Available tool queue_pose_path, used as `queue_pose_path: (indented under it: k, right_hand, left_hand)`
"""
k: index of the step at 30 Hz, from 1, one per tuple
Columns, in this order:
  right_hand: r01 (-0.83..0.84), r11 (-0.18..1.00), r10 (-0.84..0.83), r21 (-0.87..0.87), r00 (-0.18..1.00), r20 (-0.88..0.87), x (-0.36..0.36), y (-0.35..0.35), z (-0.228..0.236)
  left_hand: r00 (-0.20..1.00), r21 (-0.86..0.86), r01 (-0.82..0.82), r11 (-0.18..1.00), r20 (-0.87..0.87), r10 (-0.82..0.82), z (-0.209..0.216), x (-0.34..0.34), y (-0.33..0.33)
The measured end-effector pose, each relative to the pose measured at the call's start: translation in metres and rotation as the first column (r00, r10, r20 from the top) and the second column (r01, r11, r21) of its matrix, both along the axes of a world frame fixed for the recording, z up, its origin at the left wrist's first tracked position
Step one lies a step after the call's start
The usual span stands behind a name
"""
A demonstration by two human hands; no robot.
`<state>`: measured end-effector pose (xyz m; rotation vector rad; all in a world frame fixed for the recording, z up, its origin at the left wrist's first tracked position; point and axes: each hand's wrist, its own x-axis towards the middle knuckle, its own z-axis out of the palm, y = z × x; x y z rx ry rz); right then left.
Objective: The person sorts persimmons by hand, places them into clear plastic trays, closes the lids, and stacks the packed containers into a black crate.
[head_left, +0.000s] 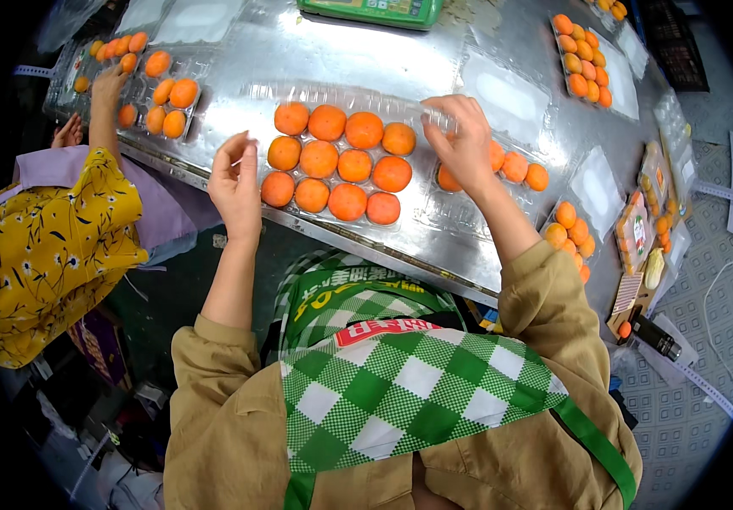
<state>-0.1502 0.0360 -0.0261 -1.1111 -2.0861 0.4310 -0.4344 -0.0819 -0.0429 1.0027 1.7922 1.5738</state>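
Note:
A clear plastic fruit tray (257, 209) lies on the metal table in front of me, filled with rows of round orange fruits (319, 159). Its clear lid (341, 95) is folded back along the far side. My left hand (235, 180) hovers at the tray's left end, fingers loosely curved and apart, holding nothing. At the tray's far right corner is my right hand (461, 140), its thumb and fingers spread around the lid's end; whether they touch it is hard to tell. Partly under my right hand and wrist, a second tray with orange fruits (515, 167) is hidden.
A green scale (372, 10) stands at the far edge. More fruit trays (584, 64) sit at the right, and others (172, 106) at the left, where a person in a yellow flowered garment (60, 238) reaches in. A black cylinder (657, 337) lies at the near right.

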Motion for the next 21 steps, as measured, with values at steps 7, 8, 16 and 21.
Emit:
queue_pose_path:
  k: [7, 8, 16, 21]
  right_hand:
    - [-0.057, 0.99, 0.059, -0.127, 0.998, 0.014, 0.002, -0.009, 0.001]
    - [-0.058, 0.989, 0.058, -0.136, 0.998, -0.004, 0.0, -0.009, 0.003]
    - [0.257, 0.959, -0.244, -0.117, 0.963, 0.119, 0.011, -0.037, 0.005]
    - [-0.051, 0.993, 0.076, -0.109, 0.968, 0.239, -0.005, -0.066, 0.0]
  left_hand:
    - [0.946, 0.218, 0.117, 0.969, -0.321, -0.042, 0.047, 0.021, 0.05]
    - [0.94, 0.174, 0.172, 0.969, -0.323, -0.109, 0.042, 0.012, 0.057]
    - [0.946, 0.113, 0.305, 0.946, -0.148, -0.287, 0.026, -0.01, 0.079]
    - [0.962, 0.089, 0.247, 0.965, -0.144, -0.233, 0.026, -0.007, 0.088]
